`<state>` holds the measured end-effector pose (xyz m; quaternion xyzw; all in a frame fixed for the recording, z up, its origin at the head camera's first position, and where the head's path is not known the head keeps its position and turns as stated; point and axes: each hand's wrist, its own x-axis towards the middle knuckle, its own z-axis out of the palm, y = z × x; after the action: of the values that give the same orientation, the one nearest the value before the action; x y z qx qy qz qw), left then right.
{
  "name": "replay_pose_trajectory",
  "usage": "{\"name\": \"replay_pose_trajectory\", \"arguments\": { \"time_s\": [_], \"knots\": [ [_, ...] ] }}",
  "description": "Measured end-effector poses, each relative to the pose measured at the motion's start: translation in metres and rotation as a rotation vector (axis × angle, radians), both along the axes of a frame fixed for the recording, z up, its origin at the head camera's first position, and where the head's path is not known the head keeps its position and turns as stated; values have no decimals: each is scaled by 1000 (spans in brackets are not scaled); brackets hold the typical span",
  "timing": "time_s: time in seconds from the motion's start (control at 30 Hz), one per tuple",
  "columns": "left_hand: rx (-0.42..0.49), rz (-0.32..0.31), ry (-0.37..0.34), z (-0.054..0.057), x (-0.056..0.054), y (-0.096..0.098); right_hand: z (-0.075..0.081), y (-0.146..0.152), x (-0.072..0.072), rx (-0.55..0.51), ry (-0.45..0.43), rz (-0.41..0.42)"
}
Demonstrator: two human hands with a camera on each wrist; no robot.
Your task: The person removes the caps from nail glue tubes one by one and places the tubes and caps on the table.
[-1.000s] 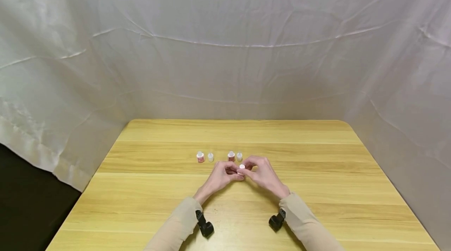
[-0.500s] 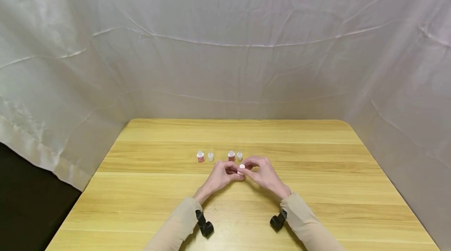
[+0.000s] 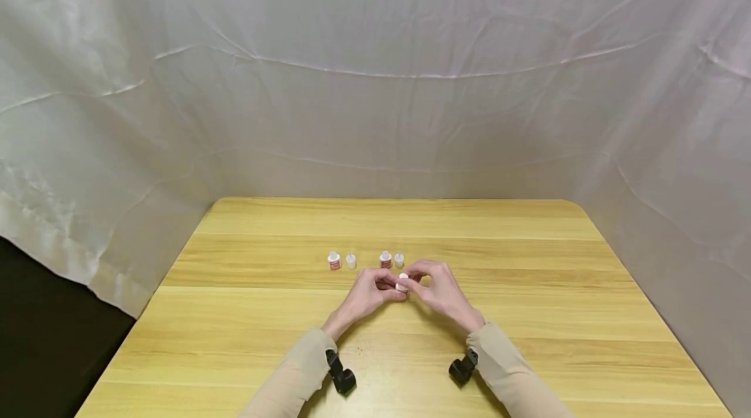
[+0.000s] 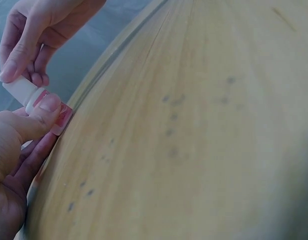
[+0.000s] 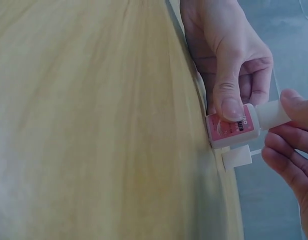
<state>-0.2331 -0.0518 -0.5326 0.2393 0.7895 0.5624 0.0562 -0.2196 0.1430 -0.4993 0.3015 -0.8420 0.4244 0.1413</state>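
Observation:
My left hand grips a small white bottle with a pink label, thumb across the label. On the bottle's neck sits a white cap, which my right hand pinches between thumb and fingers. In the left wrist view the bottle leans, its cap toward the upper left. Just beyond the hands stand an uncapped pink-labelled bottle and a white cap with a thin stem. Farther left are another such bottle and its stemmed cap.
A wooden table lies under both hands. Pale cloth hangs behind it and along its sides. A dark area shows past the left edge. Each wrist carries a black camera.
My right fingers shift very slightly at the cap. My left hand, the held bottle and the standing bottles stay in place.

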Motion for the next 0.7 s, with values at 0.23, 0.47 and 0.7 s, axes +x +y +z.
{"name": "replay_pose_trajectory", "arguments": {
  "time_s": [0.23, 0.47, 0.7],
  "knots": [
    [5, -5, 6, 0, 1, 0, 2, 0, 2, 15, -18, 19],
    [6, -3, -4, 0, 0, 0, 3, 1, 3, -17, -67, 20],
    [8, -2, -8, 0, 1, 0, 2, 1, 2, -20, -52, 2]
  ]
}}
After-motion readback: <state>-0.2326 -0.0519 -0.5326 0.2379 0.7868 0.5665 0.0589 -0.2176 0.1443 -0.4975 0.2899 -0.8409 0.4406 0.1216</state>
